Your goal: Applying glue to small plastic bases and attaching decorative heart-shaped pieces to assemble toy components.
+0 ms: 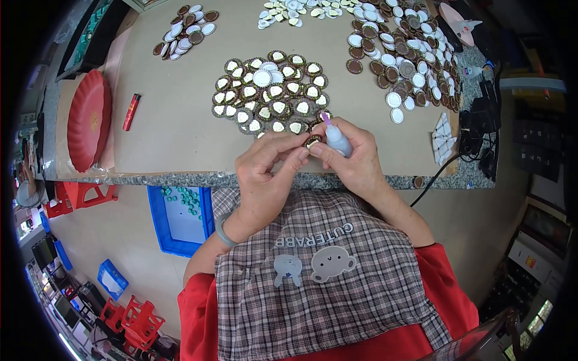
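Both grips are busy at the near edge of the bench (168,135). Left hand (268,171): grip pinched on a small brown disc (312,142), thumb and fingertips at its left side. Disc has a ruffled rim and a cream patch on its face; it sits between the two hands, just on the near side of the cluster (279,108). Right hand (356,157): grip wrapped around a squeeze bottle (338,143), thumb also up against the disc's right side. Bottle is pale with a purple nozzle (326,118) pointing away from the body, apart from the held disc; it overlaps the cluster's near right corner in view, can't tell if it touches. Cluster is mid-bench: brown discs packed close, most bearing cream pieces, with a few white discs (262,78) on top toward the far side. Big mixed brown/white heap (415,54) at far right, smaller heap (183,33) at far left, loose cream pieces (301,9) along the far edge. Left end: red scalloped tray (80,129), red tube (131,113) lying just right of it. Right end: folded white wrapper (443,139), black cable (438,174) near it. Below the bench, left of the apron (319,301): blue bin (158,225) with green bits (189,201) inside.
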Motion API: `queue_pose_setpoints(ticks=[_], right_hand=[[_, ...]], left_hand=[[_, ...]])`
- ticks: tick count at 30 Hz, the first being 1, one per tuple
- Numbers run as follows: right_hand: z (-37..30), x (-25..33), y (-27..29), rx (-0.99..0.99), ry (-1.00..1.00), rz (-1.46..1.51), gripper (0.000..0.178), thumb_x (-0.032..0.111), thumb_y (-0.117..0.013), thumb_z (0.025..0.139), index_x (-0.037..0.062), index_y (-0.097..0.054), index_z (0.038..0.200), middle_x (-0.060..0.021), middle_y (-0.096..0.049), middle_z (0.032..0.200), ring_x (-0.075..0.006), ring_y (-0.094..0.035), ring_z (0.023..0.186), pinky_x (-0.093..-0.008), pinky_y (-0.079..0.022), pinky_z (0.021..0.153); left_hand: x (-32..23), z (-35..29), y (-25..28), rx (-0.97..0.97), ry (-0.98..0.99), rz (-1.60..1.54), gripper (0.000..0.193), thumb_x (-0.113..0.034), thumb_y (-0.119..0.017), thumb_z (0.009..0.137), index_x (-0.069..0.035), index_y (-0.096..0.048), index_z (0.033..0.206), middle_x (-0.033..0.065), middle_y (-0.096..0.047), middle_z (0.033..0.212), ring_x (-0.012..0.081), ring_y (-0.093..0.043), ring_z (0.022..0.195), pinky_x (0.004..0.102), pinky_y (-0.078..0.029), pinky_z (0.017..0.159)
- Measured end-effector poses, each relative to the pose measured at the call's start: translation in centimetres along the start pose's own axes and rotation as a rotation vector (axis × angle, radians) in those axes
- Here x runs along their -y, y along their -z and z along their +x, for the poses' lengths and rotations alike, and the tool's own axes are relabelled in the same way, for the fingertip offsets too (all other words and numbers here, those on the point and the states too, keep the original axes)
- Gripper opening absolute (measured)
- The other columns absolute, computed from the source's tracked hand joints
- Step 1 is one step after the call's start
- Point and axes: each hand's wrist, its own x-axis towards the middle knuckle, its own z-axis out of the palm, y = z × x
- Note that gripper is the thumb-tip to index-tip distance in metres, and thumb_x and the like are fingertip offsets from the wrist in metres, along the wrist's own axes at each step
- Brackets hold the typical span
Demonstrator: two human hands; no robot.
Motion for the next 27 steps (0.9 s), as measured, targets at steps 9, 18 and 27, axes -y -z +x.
queue_pose_setpoints(ticks=[9, 18, 27], right_hand=[[0.4, -0.7, 0.3, 0.089, -0.103, 0.405, 0.013, 0.008, -0.065, 0.086, 0.0011, -0.059, 0.095, 0.0003, -0.058, 0.07, -0.0046, -0.054, 0.059, -0.0192, -0.042, 0.05], [0.6, -0.4, 0.4, 0.175, -0.176, 0.551, 0.013, 0.011, -0.062, 0.088, 0.001, -0.059, 0.097, 0.001, -0.055, 0.07, -0.005, -0.052, 0.057, -0.0191, -0.041, 0.051], [0.1, -0.2, 0.4, 0.104, -0.118, 0.265, 0.015, 0.009, -0.066, 0.086, 0.0019, -0.06, 0.097, 0.0008, -0.059, 0.076, -0.0036, -0.052, 0.061, -0.0186, -0.042, 0.052]], left_hand=[[-0.7, 0.6, 0.3, 0.056, -0.136, 0.149, 0.025, 0.004, -0.068, 0.077, 0.0, -0.066, 0.102, 0.0107, -0.063, 0.092, 0.0146, -0.063, 0.077, 0.0253, -0.054, 0.066], [0.0, 0.4, 0.6, 0.012, -0.006, 0.018, 0.016, 0.002, -0.068, 0.079, 0.003, -0.064, 0.094, 0.0092, -0.062, 0.091, 0.0133, -0.063, 0.079, 0.0244, -0.053, 0.067], [0.0, 0.3, 0.5, 0.019, 0.217, -0.151, 0.012, -0.002, -0.065, 0.084, 0.006, -0.063, 0.093, 0.0065, -0.063, 0.089, 0.0106, -0.062, 0.077, 0.0223, -0.052, 0.067]])
